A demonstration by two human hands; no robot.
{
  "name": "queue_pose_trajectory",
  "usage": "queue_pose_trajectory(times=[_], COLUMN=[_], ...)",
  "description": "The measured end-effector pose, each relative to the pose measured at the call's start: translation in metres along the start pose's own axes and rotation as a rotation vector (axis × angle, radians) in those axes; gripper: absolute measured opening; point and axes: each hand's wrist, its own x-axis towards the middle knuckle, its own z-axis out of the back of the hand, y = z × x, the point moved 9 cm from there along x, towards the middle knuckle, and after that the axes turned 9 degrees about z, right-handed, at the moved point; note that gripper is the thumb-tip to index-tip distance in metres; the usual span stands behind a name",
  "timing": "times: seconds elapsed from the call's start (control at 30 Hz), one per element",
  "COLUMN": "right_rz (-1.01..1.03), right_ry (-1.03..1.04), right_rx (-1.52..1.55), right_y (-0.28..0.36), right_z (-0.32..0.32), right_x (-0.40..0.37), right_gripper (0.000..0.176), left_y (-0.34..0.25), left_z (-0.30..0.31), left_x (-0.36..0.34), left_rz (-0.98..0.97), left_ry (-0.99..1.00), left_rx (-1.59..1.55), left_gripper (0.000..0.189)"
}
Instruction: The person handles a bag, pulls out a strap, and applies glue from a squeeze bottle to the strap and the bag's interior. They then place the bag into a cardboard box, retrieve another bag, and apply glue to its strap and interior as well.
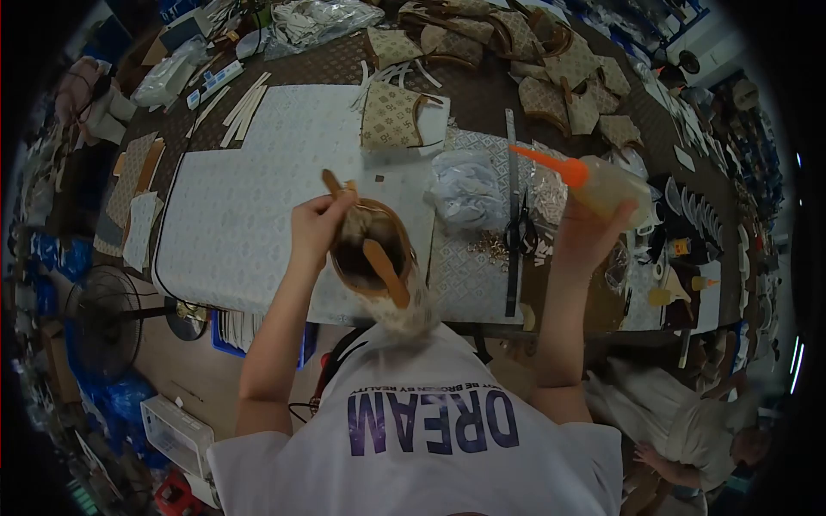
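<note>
The small brown-edged bag (pixel 357 262) is at the front edge of the tabletop (pixel 249 232), right by the white shirt (pixel 430 421), with its round mouth facing up. A brown strip (pixel 387 275) lies over the mouth, and the bottom of the bag is too blurry to see well. The left hand (pixel 323 224) has its grip pinched on the top left rim, next to a brown end (pixel 330 181) that pokes up. Only that one hand holds the bag, so it could twist or tip if the pinch gets loose. I can't tell what holds up its bottom — if not much does, the bag could slide down into the lap. The right hand (pixel 594 228) has its grip wrapped around a squeeze bottle (pixel 615 193), up high and well apart from the bag. Its long orange tip (pixel 551 162) points left and away from the shirt. I can't tell if the tip is plugged; if it is not, a hard squeeze could drip stuff on the clear plastic packet (pixel 469 189) or the scissors (pixel 525 230) below. A low swing of that arm could also bump the long ruler (pixel 513 267) and knock the tiny shiny bits (pixel 489 248) about — they lie loose beside it.
</note>
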Motion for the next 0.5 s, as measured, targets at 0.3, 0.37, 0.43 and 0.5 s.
queue_pose_trajectory(times=[0.3, 0.37, 0.43, 0.5], right_rz=[0.021, 0.057, 0.084, 0.119], right_ry=[-0.417, -0.447, -0.482, -0.477], right_rx=[-0.173, -0.199, -0.200, -0.213], right_y=[0.051, 0.063, 0.077, 0.080], right_z=[0.150, 0.157, 0.158, 0.159], right_x=[-0.019, -0.025, -0.031, -0.035], right_gripper=[0.054, 0.054, 0.054, 0.052], left_y=[0.099, 0.075, 0.065, 0.042], left_z=[0.014, -0.001, 0.001, -0.024], left_x=[-0.021, -0.028, -0.012, 0.018], left_rz=[-0.292, -0.329, -0.445, -0.503], left_ry=[0.120, 0.313, 0.434, 0.454], left_rx=[0.055, 0.355, 0.518, 0.587], left_gripper=[0.042, 0.044, 0.046, 0.048])
